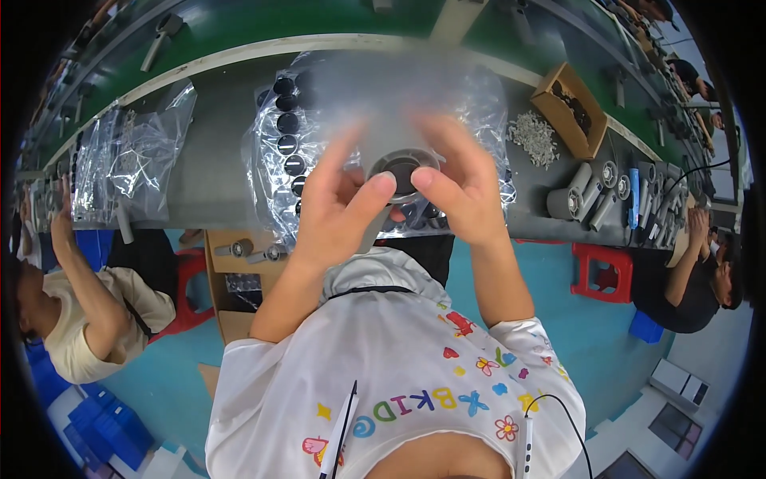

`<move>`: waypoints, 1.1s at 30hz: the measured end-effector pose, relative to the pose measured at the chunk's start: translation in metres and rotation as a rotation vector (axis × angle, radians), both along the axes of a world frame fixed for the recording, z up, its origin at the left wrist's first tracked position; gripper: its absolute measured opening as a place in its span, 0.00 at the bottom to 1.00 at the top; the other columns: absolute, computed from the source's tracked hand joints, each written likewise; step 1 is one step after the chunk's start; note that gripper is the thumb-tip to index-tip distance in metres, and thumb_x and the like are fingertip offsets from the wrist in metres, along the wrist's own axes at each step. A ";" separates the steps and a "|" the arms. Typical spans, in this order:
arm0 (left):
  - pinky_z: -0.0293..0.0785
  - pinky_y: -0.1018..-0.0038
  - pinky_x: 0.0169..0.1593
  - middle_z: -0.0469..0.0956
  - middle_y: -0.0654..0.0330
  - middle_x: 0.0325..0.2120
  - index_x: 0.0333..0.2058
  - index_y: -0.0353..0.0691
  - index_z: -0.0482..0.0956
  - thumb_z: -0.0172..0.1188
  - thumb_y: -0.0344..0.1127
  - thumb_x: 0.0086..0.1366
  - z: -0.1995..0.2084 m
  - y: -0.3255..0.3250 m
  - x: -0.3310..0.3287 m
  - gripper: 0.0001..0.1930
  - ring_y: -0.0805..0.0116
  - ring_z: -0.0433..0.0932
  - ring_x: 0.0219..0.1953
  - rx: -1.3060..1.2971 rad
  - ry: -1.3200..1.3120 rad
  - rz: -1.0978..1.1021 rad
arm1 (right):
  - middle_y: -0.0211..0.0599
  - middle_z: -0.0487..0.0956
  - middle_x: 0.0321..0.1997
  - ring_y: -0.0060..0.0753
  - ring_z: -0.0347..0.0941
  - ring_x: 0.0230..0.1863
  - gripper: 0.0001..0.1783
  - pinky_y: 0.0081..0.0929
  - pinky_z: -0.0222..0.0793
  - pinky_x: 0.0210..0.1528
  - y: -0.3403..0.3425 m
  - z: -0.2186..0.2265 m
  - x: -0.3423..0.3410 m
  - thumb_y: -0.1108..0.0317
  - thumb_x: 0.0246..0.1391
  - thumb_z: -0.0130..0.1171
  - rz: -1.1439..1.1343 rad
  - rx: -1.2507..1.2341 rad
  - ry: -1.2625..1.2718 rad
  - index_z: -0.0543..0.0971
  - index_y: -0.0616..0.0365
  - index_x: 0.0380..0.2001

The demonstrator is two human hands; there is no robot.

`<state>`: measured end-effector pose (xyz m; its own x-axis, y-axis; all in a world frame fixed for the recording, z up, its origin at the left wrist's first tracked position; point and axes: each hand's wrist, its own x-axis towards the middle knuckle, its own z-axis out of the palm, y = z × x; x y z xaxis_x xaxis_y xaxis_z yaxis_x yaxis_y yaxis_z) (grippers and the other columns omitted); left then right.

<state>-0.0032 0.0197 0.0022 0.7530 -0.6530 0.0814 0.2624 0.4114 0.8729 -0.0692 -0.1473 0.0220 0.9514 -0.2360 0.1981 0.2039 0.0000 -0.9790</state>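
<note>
Both my hands hold a grey plastic housing [373, 230] in front of my chest. It has a round open end and a handle pointing down toward me, much like a hair dryer body. A dark round cap [401, 177] sits in the round end. My left hand [339, 203] grips the left side, its thumb on the rim at the cap. From the right, my right hand [467, 199] holds it, thumb pressed at the cap's other edge. The far fingers are partly hidden or blurred. Under my hands lies a clear plastic sheet [263, 160] with rows of black round caps [287, 124].
An open cardboard box [570, 112] of dark parts stands at the right, beside a heap of small pale pieces [533, 140]. Grey housings [565, 201] and a blue tool [634, 199] lie farther right. Clear bags [132, 160] lie left. People sit on both sides.
</note>
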 end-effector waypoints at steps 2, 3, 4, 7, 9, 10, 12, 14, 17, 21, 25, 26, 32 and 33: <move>0.84 0.74 0.33 0.77 0.53 0.51 0.68 0.34 0.59 0.63 0.31 0.68 -0.003 0.002 -0.004 0.33 0.70 0.82 0.38 -0.004 0.002 0.009 | 0.37 0.73 0.48 0.30 0.73 0.51 0.30 0.29 0.78 0.50 0.004 -0.004 -0.001 0.66 0.49 0.70 -0.036 0.009 -0.042 0.76 0.67 0.54; 0.83 0.75 0.32 0.77 0.54 0.50 0.67 0.34 0.60 0.63 0.31 0.68 -0.008 0.004 -0.008 0.33 0.71 0.82 0.37 -0.005 -0.025 0.003 | 0.37 0.73 0.48 0.30 0.73 0.51 0.30 0.29 0.78 0.50 0.005 -0.007 -0.002 0.66 0.49 0.70 -0.037 0.013 -0.040 0.76 0.67 0.54; 0.82 0.76 0.30 0.77 0.54 0.49 0.67 0.34 0.61 0.64 0.32 0.68 -0.011 0.006 -0.011 0.32 0.71 0.82 0.36 -0.006 -0.052 -0.003 | 0.36 0.73 0.47 0.29 0.73 0.50 0.29 0.30 0.78 0.50 0.006 -0.011 -0.004 0.66 0.49 0.70 -0.032 0.026 -0.050 0.76 0.67 0.53; 0.81 0.78 0.28 0.77 0.55 0.48 0.66 0.34 0.62 0.65 0.33 0.67 -0.012 0.002 -0.001 0.32 0.72 0.82 0.34 -0.006 -0.065 0.013 | 0.34 0.72 0.45 0.27 0.72 0.47 0.28 0.31 0.78 0.51 0.009 -0.012 0.001 0.67 0.47 0.71 -0.051 0.050 -0.062 0.76 0.65 0.52; 0.81 0.78 0.28 0.78 0.56 0.48 0.65 0.34 0.63 0.65 0.33 0.67 -0.005 0.002 -0.001 0.32 0.72 0.82 0.34 0.023 -0.047 0.040 | 0.34 0.72 0.44 0.26 0.72 0.46 0.29 0.31 0.77 0.52 0.009 -0.009 0.003 0.67 0.46 0.71 -0.067 0.059 -0.065 0.76 0.65 0.52; 0.81 0.78 0.29 0.78 0.56 0.48 0.65 0.34 0.63 0.65 0.33 0.67 -0.003 0.002 0.000 0.31 0.72 0.82 0.34 0.020 -0.026 0.027 | 0.33 0.72 0.44 0.27 0.72 0.46 0.29 0.31 0.77 0.52 0.009 -0.008 0.003 0.67 0.45 0.71 -0.048 0.091 -0.058 0.76 0.64 0.52; 0.81 0.78 0.29 0.78 0.56 0.48 0.65 0.34 0.63 0.65 0.33 0.67 -0.003 0.003 0.001 0.31 0.72 0.82 0.34 0.018 -0.005 0.013 | 0.33 0.71 0.43 0.27 0.71 0.46 0.29 0.31 0.77 0.52 0.007 -0.008 0.002 0.67 0.45 0.72 -0.030 0.124 -0.051 0.76 0.64 0.52; 0.81 0.79 0.30 0.78 0.56 0.47 0.65 0.35 0.64 0.65 0.32 0.66 -0.008 0.004 0.002 0.31 0.71 0.82 0.36 0.024 -0.087 0.002 | 0.33 0.72 0.44 0.29 0.72 0.47 0.31 0.31 0.77 0.52 0.002 -0.012 0.002 0.68 0.44 0.72 0.028 0.023 -0.138 0.76 0.62 0.53; 0.82 0.78 0.30 0.78 0.56 0.49 0.65 0.36 0.63 0.66 0.32 0.66 -0.010 0.008 0.000 0.32 0.71 0.83 0.37 0.072 -0.065 0.001 | 0.34 0.73 0.46 0.29 0.72 0.48 0.32 0.32 0.77 0.51 0.001 -0.013 0.001 0.69 0.42 0.73 0.043 -0.047 -0.094 0.76 0.61 0.54; 0.84 0.72 0.30 0.76 0.51 0.47 0.58 0.32 0.65 0.63 0.39 0.66 -0.001 -0.005 0.000 0.27 0.64 0.83 0.37 0.153 0.055 0.089 | 0.34 0.74 0.49 0.27 0.73 0.48 0.31 0.29 0.77 0.46 -0.008 0.000 0.003 0.70 0.40 0.75 0.018 -0.146 0.075 0.77 0.60 0.51; 0.80 0.70 0.26 0.77 0.45 0.50 0.54 0.35 0.66 0.49 0.51 0.74 -0.009 -0.006 0.009 0.23 0.63 0.81 0.32 -0.011 0.279 -0.055 | 0.32 0.75 0.44 0.27 0.71 0.38 0.20 0.27 0.70 0.41 -0.025 0.012 -0.006 0.67 0.51 0.68 0.016 -0.079 -0.301 0.77 0.58 0.47; 0.77 0.68 0.25 0.77 0.45 0.53 0.56 0.35 0.66 0.38 0.53 0.78 -0.008 -0.007 0.009 0.25 0.63 0.80 0.29 -0.035 0.342 -0.075 | 0.32 0.75 0.41 0.26 0.70 0.35 0.20 0.25 0.68 0.38 -0.035 0.013 -0.007 0.64 0.52 0.68 0.179 0.136 -0.481 0.77 0.56 0.47; 0.79 0.66 0.31 0.78 0.46 0.52 0.60 0.35 0.66 0.38 0.50 0.80 0.002 -0.023 0.010 0.24 0.63 0.80 0.31 0.123 0.278 0.041 | 0.22 0.66 0.21 0.25 0.63 0.20 0.13 0.27 0.58 0.25 -0.014 0.076 -0.036 0.57 0.58 0.60 0.258 -0.050 -0.765 0.72 0.52 0.29; 0.80 0.66 0.36 0.78 0.47 0.53 0.60 0.34 0.66 0.40 0.49 0.80 0.003 -0.019 0.010 0.24 0.63 0.81 0.34 0.103 0.239 0.048 | 0.24 0.63 0.19 0.26 0.60 0.18 0.14 0.28 0.55 0.23 0.000 0.059 -0.017 0.60 0.58 0.59 0.196 -0.092 -0.772 0.68 0.53 0.25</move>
<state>0.0065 0.0003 0.0054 0.7733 -0.6114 -0.1677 0.4484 0.3404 0.8264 -0.0864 -0.1477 0.0806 0.5600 -0.0296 0.8279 0.8284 0.0326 -0.5592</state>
